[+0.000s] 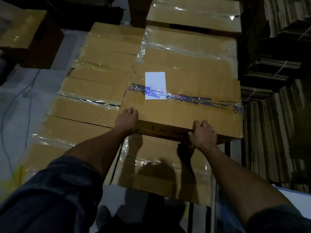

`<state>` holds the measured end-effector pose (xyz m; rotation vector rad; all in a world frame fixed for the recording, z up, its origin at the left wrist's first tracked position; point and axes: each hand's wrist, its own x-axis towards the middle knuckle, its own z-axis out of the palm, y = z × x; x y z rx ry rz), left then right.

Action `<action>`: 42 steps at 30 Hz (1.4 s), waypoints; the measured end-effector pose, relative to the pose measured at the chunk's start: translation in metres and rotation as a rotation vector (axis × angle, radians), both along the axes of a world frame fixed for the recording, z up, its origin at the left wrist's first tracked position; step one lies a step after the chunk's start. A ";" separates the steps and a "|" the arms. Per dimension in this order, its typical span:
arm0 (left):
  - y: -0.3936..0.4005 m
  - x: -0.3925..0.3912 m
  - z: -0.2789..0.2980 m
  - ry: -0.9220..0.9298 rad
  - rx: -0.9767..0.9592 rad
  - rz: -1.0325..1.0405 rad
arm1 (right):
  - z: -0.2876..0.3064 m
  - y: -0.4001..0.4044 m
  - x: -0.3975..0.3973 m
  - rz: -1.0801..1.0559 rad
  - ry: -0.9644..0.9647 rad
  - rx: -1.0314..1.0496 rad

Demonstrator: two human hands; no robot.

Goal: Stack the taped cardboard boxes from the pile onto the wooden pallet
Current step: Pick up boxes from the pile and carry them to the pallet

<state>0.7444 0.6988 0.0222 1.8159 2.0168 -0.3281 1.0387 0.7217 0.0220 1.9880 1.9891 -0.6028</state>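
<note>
A large brown cardboard box (185,78) with blue printed tape and a white label lies on top of a layer of taped boxes. My left hand (127,121) grips its near left corner, fingers over the top edge. My right hand (202,133) holds the near edge further right, fingers curled over the rim. Below it, close to me, lies another taped box (159,165). To the left lie several flat taped boxes (87,105) side by side. The wooden pallet is hidden under the boxes.
A further taped box (195,14) sits behind the large one. One more box (28,36) stands at the far left. Bundles of flattened cardboard (276,73) are stacked along the right. A thin cable (28,101) runs over the pale floor on the left.
</note>
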 end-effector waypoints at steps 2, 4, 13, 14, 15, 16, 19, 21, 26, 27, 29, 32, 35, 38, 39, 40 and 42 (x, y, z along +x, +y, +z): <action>-0.022 0.002 0.012 -0.005 -0.004 0.017 | 0.013 -0.021 -0.008 -0.023 0.036 -0.010; -0.045 0.001 0.020 -0.022 -0.017 0.052 | 0.025 -0.044 -0.016 -0.069 0.084 -0.052; -0.126 -0.022 0.042 -0.053 -0.010 -0.044 | 0.057 -0.162 -0.069 -0.318 0.231 -0.123; -0.128 -0.025 0.043 -0.058 -0.009 -0.081 | 0.058 -0.172 -0.076 -0.349 0.239 -0.118; -0.131 -0.029 0.044 -0.063 -0.009 -0.129 | 0.059 -0.183 -0.085 -0.390 0.247 -0.111; -0.134 -0.031 0.044 -0.073 0.005 -0.163 | 0.058 -0.192 -0.092 -0.423 0.255 -0.110; -0.137 -0.047 0.048 -0.103 0.049 -0.284 | 0.055 -0.217 -0.123 -0.544 0.276 -0.085; -0.140 -0.063 0.050 -0.117 0.060 -0.407 | 0.054 -0.235 -0.148 -0.642 0.290 -0.057; -0.157 -0.096 0.054 -0.195 0.026 -0.675 | 0.067 -0.294 -0.203 -0.905 0.313 0.024; -0.163 -0.100 0.054 -0.211 0.016 -0.735 | 0.071 -0.308 -0.212 -0.954 0.317 0.032; -0.176 -0.105 0.054 -0.233 0.011 -0.838 | 0.074 -0.336 -0.223 -1.039 0.326 0.054; -0.198 -0.103 0.058 -0.245 -0.009 -0.968 | 0.079 -0.385 -0.238 -1.163 0.307 0.094; -0.224 -0.095 0.066 -0.241 -0.023 -1.088 | 0.085 -0.432 -0.250 -1.274 0.296 0.135; -0.258 -0.086 0.072 -0.239 -0.033 -1.209 | 0.089 -0.483 -0.263 -1.367 0.284 0.176; -0.269 -0.084 0.070 -0.232 -0.029 -1.241 | 0.088 -0.498 -0.268 -1.394 0.278 0.184; -0.285 -0.082 0.069 -0.226 -0.027 -1.283 | 0.088 -0.519 -0.274 -1.432 0.273 0.194; -0.318 -0.080 0.067 -0.206 -0.047 -1.352 | 0.088 -0.559 -0.287 -1.504 0.282 0.202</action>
